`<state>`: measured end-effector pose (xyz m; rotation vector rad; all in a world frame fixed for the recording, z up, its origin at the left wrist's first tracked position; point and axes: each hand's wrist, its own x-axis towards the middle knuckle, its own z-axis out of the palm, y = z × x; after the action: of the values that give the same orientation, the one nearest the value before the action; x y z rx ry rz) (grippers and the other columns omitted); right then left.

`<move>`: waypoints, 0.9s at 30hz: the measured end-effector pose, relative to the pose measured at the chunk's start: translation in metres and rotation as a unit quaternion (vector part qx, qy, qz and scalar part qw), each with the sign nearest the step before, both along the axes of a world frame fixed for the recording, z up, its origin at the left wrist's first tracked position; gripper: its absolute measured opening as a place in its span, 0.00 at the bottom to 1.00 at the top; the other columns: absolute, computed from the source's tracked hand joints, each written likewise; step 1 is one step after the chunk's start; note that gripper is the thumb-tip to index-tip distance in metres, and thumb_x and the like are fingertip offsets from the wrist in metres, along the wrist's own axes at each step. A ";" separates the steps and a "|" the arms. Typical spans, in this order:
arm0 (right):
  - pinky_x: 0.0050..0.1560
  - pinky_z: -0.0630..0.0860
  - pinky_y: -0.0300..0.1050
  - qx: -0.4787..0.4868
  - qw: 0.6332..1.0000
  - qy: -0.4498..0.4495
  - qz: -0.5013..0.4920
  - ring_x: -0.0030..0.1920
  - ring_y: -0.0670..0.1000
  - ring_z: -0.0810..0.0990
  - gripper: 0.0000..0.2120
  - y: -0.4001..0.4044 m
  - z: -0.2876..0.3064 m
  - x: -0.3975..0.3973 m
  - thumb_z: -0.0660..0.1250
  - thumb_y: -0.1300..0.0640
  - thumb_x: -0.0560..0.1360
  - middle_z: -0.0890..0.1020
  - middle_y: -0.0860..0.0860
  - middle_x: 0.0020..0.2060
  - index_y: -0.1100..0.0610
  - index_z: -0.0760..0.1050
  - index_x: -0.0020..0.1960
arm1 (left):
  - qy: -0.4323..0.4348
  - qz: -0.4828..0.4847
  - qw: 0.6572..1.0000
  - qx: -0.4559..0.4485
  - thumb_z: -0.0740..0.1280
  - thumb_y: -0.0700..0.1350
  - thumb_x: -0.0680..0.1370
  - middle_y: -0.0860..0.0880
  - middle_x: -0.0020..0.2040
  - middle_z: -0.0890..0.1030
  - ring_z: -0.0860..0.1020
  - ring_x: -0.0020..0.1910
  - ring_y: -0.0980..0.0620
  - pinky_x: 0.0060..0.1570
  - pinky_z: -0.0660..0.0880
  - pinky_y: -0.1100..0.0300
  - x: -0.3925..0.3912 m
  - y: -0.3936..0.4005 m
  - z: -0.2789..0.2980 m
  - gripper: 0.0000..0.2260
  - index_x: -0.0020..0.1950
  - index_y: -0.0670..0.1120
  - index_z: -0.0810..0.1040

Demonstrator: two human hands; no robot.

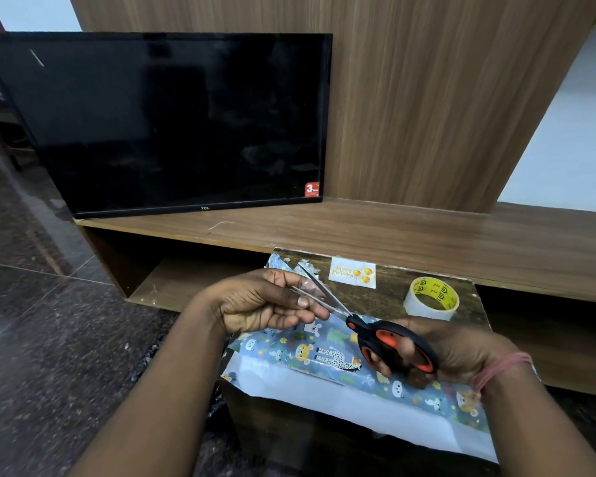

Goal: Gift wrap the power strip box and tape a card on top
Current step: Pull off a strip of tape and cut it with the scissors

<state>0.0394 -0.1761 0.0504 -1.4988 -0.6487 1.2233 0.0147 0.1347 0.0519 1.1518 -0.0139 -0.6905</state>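
Right hand [461,352]: fingers curled through the orange-and-black loops of scissors [386,342], blades parted, tips aimed up and left. Left hand [269,301]: thumb and fingers pinching a strip of clear tape [310,292], held taut between the blades; probably so a single snip frees a short piece. Both hands raised above the desk [386,294], over its left half.

Beneath them, power strip box [327,356] lying flat near the front edge, already covered in blue animal-print gift wrap; white underside of the paper [358,404] spread out toward the front edge, fold not yet closed. Cut strip likely meant for that seam.

Tape roll [431,297] standing near the back right corner, within easy reach. "Happy Birthday" card [352,272] flat at the back edge, apart from the box, not yet taped on. Crumpled wrap offcuts [283,263] at the back left corner.

Beyond the desk: wooden TV unit [393,232], dark television [172,122].
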 end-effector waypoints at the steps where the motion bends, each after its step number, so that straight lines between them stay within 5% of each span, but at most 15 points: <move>1: 0.31 0.54 0.45 -0.010 1.000 -0.007 -0.001 0.35 0.48 0.67 0.43 0.000 0.002 -0.001 0.80 0.32 0.59 0.75 0.58 0.42 0.63 0.73 0.57 | -0.002 -0.009 1.000 0.006 0.65 0.28 0.78 0.32 0.57 0.82 0.87 0.44 0.48 0.39 0.84 0.61 0.000 0.000 0.000 0.19 0.69 0.27 0.70; 8: 0.33 0.53 0.47 -0.017 0.999 -0.043 -0.024 0.36 0.49 0.69 0.43 -0.002 0.006 -0.003 0.81 0.30 0.54 0.74 0.58 0.39 0.63 0.72 0.51 | -0.004 -0.022 1.000 0.007 0.68 0.29 0.77 0.32 0.57 0.83 0.87 0.45 0.48 0.39 0.84 0.61 0.000 -0.002 -0.001 0.25 0.72 0.27 0.64; 15: 0.26 0.62 0.37 -0.027 0.998 -0.040 -0.037 0.27 0.44 0.70 0.34 -0.001 0.005 0.002 0.83 0.35 0.47 0.75 0.52 0.33 0.55 0.76 0.42 | -0.002 -0.012 1.000 0.007 0.64 0.28 0.78 0.34 0.56 0.84 0.87 0.44 0.48 0.38 0.83 0.62 -0.001 -0.001 0.001 0.18 0.66 0.36 0.79; 19: 0.28 0.60 0.38 -0.047 0.996 -0.049 -0.060 0.26 0.45 0.68 0.12 -0.003 0.001 0.007 0.78 0.57 0.62 0.75 0.51 0.30 0.53 0.77 0.40 | -0.004 -0.004 1.000 0.014 0.65 0.28 0.77 0.34 0.56 0.84 0.87 0.44 0.48 0.39 0.83 0.62 -0.002 -0.002 0.003 0.18 0.66 0.36 0.80; 22: 0.28 0.58 0.39 -0.058 0.995 -0.040 -0.073 0.26 0.46 0.66 0.04 -0.001 0.001 0.006 0.70 0.60 0.69 0.74 0.51 0.29 0.53 0.77 0.39 | -0.009 0.002 1.000 0.020 0.66 0.28 0.77 0.34 0.56 0.83 0.87 0.44 0.48 0.39 0.83 0.62 -0.002 -0.003 0.004 0.18 0.66 0.36 0.79; 23: 0.27 0.57 0.39 -0.057 0.996 -0.036 -0.063 0.26 0.46 0.65 0.06 -0.001 0.002 0.005 0.74 0.56 0.68 0.74 0.52 0.30 0.53 0.77 0.40 | -0.011 0.006 1.000 0.024 0.66 0.29 0.77 0.34 0.57 0.83 0.87 0.44 0.48 0.39 0.83 0.63 -0.001 -0.004 0.003 0.18 0.67 0.36 0.79; 27: 0.28 0.54 0.43 -0.019 1.000 -0.005 0.005 0.30 0.47 0.64 0.40 -0.007 0.002 0.003 0.78 0.31 0.60 0.75 0.57 0.39 0.63 0.74 0.53 | -0.017 0.001 0.999 0.031 0.66 0.28 0.77 0.30 0.58 0.81 0.87 0.44 0.48 0.38 0.83 0.62 -0.001 -0.006 0.003 0.16 0.65 0.29 0.76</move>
<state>0.0429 -0.1831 0.0528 -1.5361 -0.6423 1.2432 0.0133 0.1288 0.0549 1.2223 -0.0209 -0.6735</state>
